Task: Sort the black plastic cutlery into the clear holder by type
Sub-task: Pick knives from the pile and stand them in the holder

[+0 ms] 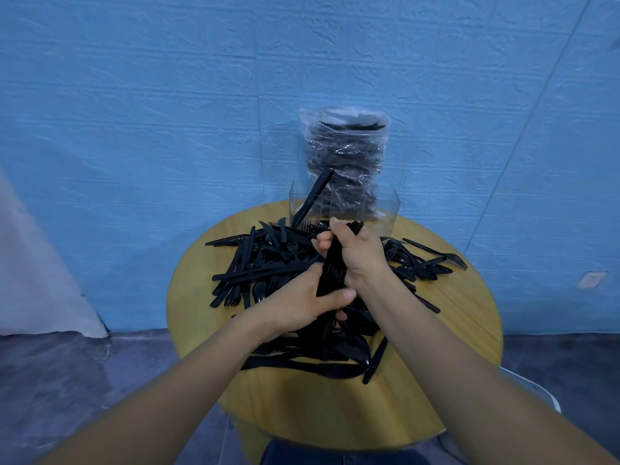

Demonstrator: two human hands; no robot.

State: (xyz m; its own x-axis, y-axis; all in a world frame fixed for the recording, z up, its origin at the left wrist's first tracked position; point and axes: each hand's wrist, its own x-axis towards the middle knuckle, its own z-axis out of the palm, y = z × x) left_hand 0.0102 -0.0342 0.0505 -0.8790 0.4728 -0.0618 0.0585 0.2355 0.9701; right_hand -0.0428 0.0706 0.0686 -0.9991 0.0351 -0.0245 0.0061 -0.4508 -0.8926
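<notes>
Round wooden worktop [302, 414] against a blue textured wall [167, 112]. Loose pile of black plastic cutlery [268, 263] covers the worktop centre: knives, forks and spoons mixed, spreading from 9 o'clock to 3 o'clock.

Right hand [360, 253] wrapped tight around a bundle of black cutlery [332, 270], gripping its upper part; handle ends stick out above the fist. Bundle stands nearly upright, tilted slightly. Fork tines visible at its lower end.

Left hand [302, 303] closed on the bottom of the same bundle, thumb pressed across it, just below the right hand.

Clear holder [385, 209] at 12 o'clock, at the far edge of the worktop. One black knife [313, 198] leans in its left compartment; other compartments hard to read through the plastic.

Plastic bag of more black cutlery [345, 152] stands directly behind the holder, against the wall.
</notes>
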